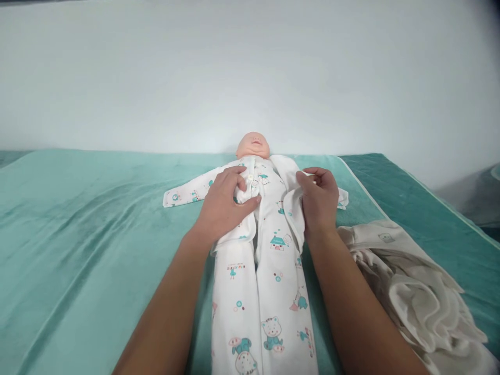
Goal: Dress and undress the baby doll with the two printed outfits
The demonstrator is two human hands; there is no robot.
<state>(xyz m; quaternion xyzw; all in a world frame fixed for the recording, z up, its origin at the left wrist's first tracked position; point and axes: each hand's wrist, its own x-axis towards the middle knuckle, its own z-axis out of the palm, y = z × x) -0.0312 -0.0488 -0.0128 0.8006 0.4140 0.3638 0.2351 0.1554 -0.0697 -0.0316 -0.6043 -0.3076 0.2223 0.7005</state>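
Bare forearms (164, 312) enter from the lower edge, cut off there, along with the lower ends of the white printed baby outfit's leg sections (236, 291). The left hand (228, 195) lies on the chest of the baby outfit (277, 239), thumb and fingers spread apart over bunched cloth; the palm's underside is hidden. At the right hand (318, 192), thumb and bent fingers sit close together by a loose front flap (294, 208); whether that grip has any fabric nipped in it, I cannot tell. Where the top ends and the legs begin is hard to make out. The outfit lies lengthwise on a teal blanket (89, 250), its collar just below a doll's head (253, 147) near the white wall (250, 67). One sleeve (191, 195) stretches out to the left; most of the other disappears behind the right hand, only its cuff (342, 199) showing. To the right, a crumpled off-white cloth (417, 297) is partly covered by the right forearm and cropped at the bottom.
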